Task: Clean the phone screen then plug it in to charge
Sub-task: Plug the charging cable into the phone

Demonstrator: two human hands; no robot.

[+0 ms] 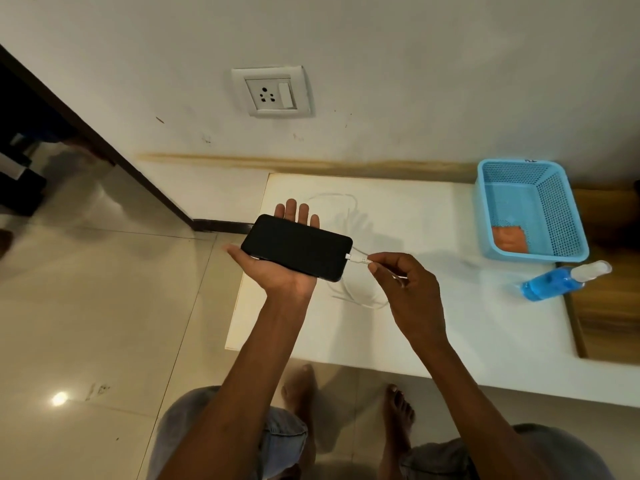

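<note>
Head cam: your left hand is flat and open, palm up, with the phone just lying across it, dark screen facing up, out over the near left corner of the white table. Your right hand is pinching the white charging cable right behind the connector, which sits at the phone's right end; can't tell if it's fully seated. The rest of the cable loops on the table. A blue basket with an orange cloth sits far right, a blue spray bottle lying beside it. The wall socket has nothing plugged into it.
</note>
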